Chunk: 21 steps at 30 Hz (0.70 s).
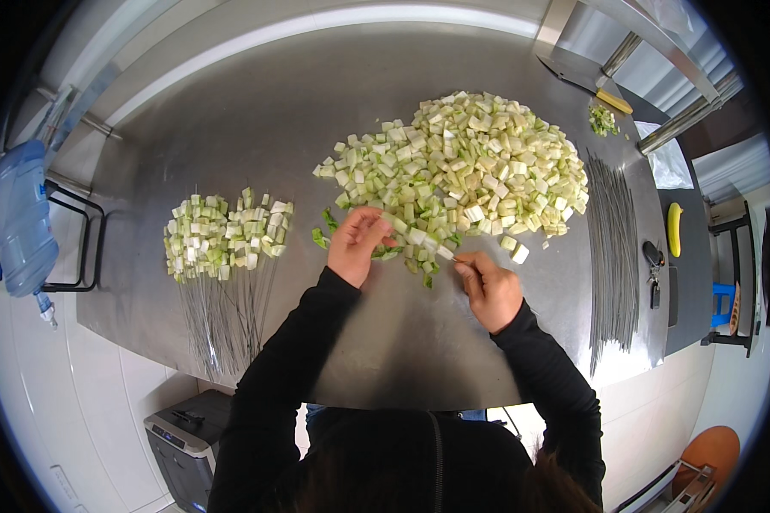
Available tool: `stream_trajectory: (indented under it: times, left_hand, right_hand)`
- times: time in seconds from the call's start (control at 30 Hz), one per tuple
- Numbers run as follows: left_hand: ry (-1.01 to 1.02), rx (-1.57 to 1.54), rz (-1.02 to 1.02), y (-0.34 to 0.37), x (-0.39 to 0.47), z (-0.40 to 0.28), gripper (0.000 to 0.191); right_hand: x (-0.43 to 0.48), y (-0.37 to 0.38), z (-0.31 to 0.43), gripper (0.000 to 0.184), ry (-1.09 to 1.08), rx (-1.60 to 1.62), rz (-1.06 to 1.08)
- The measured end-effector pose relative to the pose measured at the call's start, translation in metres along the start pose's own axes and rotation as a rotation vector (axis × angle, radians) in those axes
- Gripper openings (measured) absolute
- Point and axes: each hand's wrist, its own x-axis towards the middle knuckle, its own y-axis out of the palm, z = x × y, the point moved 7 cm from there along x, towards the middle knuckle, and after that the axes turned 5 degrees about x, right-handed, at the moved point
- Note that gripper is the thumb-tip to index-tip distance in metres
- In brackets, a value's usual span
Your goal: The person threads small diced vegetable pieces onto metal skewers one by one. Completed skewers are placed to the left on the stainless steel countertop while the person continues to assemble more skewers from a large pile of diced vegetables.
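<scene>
My right hand (489,288) pinches a thin metal skewer near its end; a row of pale green, cut vegetable pieces (417,236) sits threaded on it. At the row's far end, the fingers of my left hand (358,242) close on a piece. Both hands are at the near edge of a large heap of diced cabbage-like stalks (497,160) on the steel table (244,109). To the left lie several filled skewers (218,237), side by side, bare ends towards me. A bundle of bare metal skewers (611,256) lies to the right.
A knife with a yellow handle (614,100) and a few vegetable scraps (603,120) lie at the far right. Keys (654,272) lie near the right edge, a banana (674,229) beyond them. A large water bottle (22,218) stands left of the table, near a black metal frame (96,250).
</scene>
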Motion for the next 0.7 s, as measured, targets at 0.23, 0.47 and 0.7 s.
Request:
stream_trajectory:
  times: [0.23,0.47,0.7]
  left_hand:
    - [0.014,-0.095,-0.061,-0.005,-0.002,-0.008,0.013]
    - [-0.06,0.056,0.027,0.032,-0.034,-0.018,0.017]
    - [-0.139,0.32,0.2,0.063,-0.063,-0.009,0.015]
  right_hand:
    - [-0.002,0.001,-0.012,0.007,0.136,0.191,0.058]
    - [-0.016,0.026,-0.031,0.01,0.635,1.053,0.301]
    - [-0.027,0.05,-0.006,0.014,0.539,1.231,0.387]
